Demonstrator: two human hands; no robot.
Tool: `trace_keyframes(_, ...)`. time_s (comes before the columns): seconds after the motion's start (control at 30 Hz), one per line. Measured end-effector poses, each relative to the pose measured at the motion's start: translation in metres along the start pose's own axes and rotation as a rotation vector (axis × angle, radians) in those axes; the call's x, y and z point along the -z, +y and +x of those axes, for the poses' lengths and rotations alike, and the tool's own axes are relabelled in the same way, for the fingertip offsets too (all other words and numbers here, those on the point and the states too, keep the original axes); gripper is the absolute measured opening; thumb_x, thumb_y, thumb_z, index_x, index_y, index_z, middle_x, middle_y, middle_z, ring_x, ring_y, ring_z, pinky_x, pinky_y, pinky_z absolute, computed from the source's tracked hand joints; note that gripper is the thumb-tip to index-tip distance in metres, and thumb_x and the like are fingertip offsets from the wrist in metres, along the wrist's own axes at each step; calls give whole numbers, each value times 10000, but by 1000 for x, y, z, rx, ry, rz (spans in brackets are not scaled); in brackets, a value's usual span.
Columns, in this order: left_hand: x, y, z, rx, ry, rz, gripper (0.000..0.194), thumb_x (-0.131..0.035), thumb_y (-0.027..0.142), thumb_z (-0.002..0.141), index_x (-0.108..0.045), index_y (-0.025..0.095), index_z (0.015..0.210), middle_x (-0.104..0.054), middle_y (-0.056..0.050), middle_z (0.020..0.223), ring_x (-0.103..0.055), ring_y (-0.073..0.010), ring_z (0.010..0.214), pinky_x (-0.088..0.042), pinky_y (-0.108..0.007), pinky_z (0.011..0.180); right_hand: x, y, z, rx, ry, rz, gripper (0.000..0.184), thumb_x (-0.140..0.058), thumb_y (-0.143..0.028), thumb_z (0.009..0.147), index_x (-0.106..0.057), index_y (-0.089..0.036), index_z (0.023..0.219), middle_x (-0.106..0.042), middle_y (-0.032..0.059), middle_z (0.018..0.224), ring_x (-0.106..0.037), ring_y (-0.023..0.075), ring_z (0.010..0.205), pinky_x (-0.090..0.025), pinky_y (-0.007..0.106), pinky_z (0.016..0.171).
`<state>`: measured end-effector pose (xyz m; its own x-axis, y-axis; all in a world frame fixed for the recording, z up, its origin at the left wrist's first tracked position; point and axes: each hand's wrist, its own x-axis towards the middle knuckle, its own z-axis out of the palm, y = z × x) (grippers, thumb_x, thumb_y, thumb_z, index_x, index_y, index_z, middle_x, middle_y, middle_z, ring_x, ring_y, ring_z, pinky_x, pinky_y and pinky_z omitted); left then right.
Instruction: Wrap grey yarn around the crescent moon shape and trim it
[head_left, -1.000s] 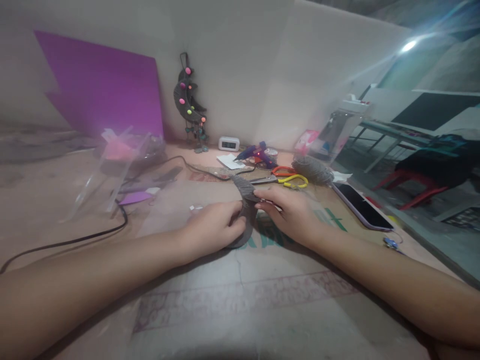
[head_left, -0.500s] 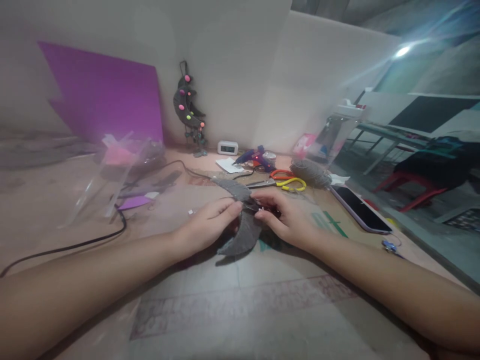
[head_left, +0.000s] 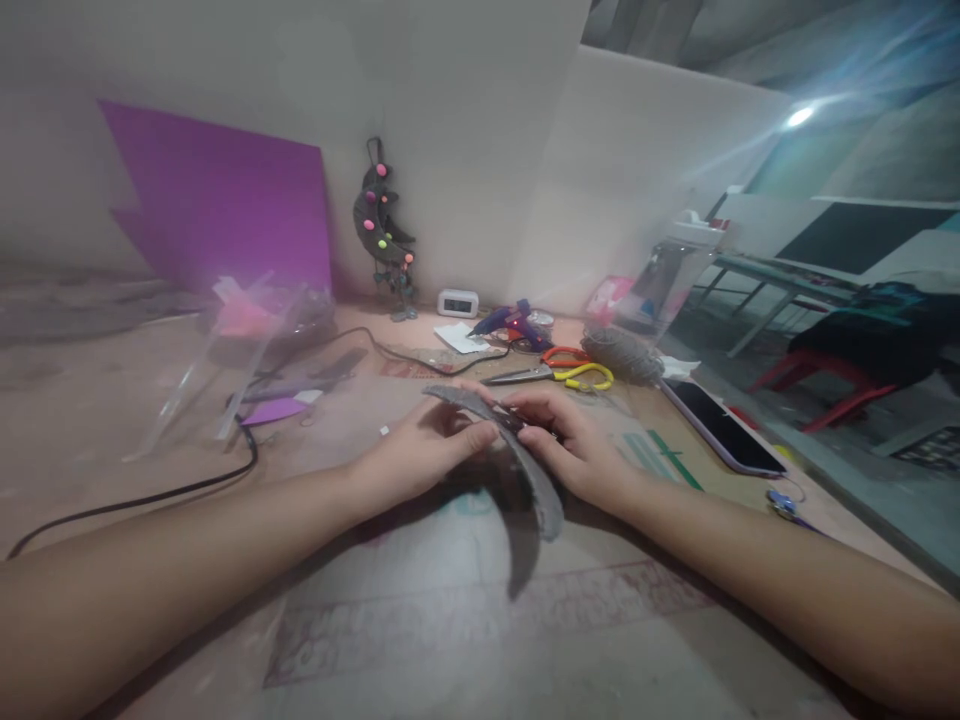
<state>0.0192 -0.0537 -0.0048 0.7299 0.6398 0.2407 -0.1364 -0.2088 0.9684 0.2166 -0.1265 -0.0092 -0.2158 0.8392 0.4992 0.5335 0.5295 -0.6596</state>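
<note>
A grey crescent-shaped piece wrapped in twine (head_left: pixel 525 465) is held edge-on above the cardboard mat (head_left: pixel 465 600), and it casts a shadow below. My left hand (head_left: pixel 420 452) pinches its upper part from the left, fingers closed on it. My right hand (head_left: pixel 574 440) grips it from the right, thumb and fingers pressed to its middle. A finished dark crescent ornament (head_left: pixel 381 225) with coloured dots leans on the back wall.
Behind my hands lie scissors with yellow and orange handles (head_left: pixel 559 372), a blue glue gun (head_left: pixel 506 320), a ball of grey twine (head_left: pixel 622 352) and a small clock (head_left: pixel 457 302). A phone (head_left: pixel 720 425) lies right. A purple sheet (head_left: pixel 225 205), a plastic bag (head_left: pixel 247 315) and a black cable (head_left: pixel 187 485) are left.
The crescent piece has been turned from nearly upright to edge-on and lifted, its lower tip swinging toward me. Both hands kept hold and shifted slightly.
</note>
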Motion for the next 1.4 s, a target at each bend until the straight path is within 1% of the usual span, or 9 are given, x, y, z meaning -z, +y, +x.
trace_keyframes(0.1,2,-2,2,50,2,27,238,-618,413,822,-542,191,866,-600,-3,764,-561,-151,679,-446,-263,624,-1,6,1,-56,54,65,252,-543,-321,935,-549,-219,1166,-664,75,1065,-653,188,948,-536,339,825)
trace_keyframes(0.17,2,-3,3,96,13,44,254,-592,432,838,-546,182,820,-563,7,698,-532,-136,628,-421,-253,585,-1,9,2,-103,127,106,242,-540,-343,933,-556,-217,1139,-655,51,957,-644,165,832,-535,297,724)
trace_keyframes(0.27,2,-3,5,117,1,-26,281,-588,448,841,-532,173,852,-523,26,679,-490,-103,569,-395,-231,537,-1,11,5,-163,190,131,236,-517,-363,937,-551,-210,1114,-595,1,769,-578,132,666,-494,254,599)
trace_keyframes(0.5,2,-10,5,143,16,-125,279,-549,432,885,-531,163,958,-503,40,662,-469,-77,524,-383,-204,506,3,3,7,-92,227,-82,217,-598,-276,878,-609,-225,1089,-675,49,1000,-630,169,860,-518,320,780)
trace_keyframes(0.73,0,-9,2,172,3,-126,312,-518,456,902,-575,157,968,-501,35,644,-459,-82,522,-378,-206,488,5,-1,7,-40,170,-228,219,-616,-245,869,-663,-211,1081,-712,51,925,-636,165,750,-530,303,693)
trace_keyframes(0.87,0,-9,2,172,3,-127,333,-520,464,899,-590,155,1000,-506,33,645,-466,-84,518,-377,-208,482,6,2,7,-22,156,-268,215,-618,-268,874,-674,-215,1075,-727,58,954,-653,173,770,-534,312,707)
trace_keyframes(1.0,0,-9,2,185,-1,-127,353,-517,477,897,-594,154,1019,-510,39,618,-465,-80,497,-376,-204,475,6,6,7,-5,163,-306,215,-611,-297,888,-676,-216,1076,-731,65,980,-654,177,780,-526,311,702)
trace_keyframes(1.17,1,-9,2,192,-12,-141,380,-535,481,888,-584,152,1072,-513,41,608,-471,-84,481,-386,-206,463,6,10,5,75,184,-356,228,-609,-326,900,-662,-207,1087,-713,52,885,-630,168,732,-509,299,671)
trace_keyframes(1.4,1,-12,2,203,-55,-168,350,-549,502,877,-562,155,919,-497,41,592,-460,-82,479,-376,-208,467,7,12,5,115,182,-396,235,-592,-339,914,-650,-220,1107,-705,48,871,-634,163,722,-512,292,655)
